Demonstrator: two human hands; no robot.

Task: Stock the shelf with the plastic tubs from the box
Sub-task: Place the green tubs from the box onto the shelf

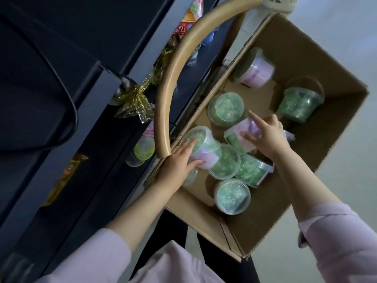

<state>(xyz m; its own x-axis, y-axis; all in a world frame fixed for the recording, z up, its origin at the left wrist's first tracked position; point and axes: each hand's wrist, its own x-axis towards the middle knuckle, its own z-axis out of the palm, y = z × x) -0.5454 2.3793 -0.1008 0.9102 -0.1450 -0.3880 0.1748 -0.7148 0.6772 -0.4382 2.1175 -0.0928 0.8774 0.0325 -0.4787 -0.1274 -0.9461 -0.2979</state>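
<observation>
An open cardboard box (318,64) holds several clear plastic tubs of green pieces with pale purple labels. My left hand (177,160) grips one tilted tub (202,144) at the box's left edge, fingers wrapped round its side. Over the middle of the box, my right hand (267,135) holds another tilted tub (238,133), thumb on its label and index finger pointing out. More tubs stand upright: one (226,109) beyond my hands, one (232,196) near me. A tub (298,104) lies at the far right and a purple-labelled tub (255,70) at the far end.
A dark shelf unit (61,99) runs along the left, holding gold foil packets (134,103), yellow-lidded cups (142,150), bottles and snack bags. A curved tan chair back (175,64) arches between shelf and box. Pale floor (346,180) lies to the right.
</observation>
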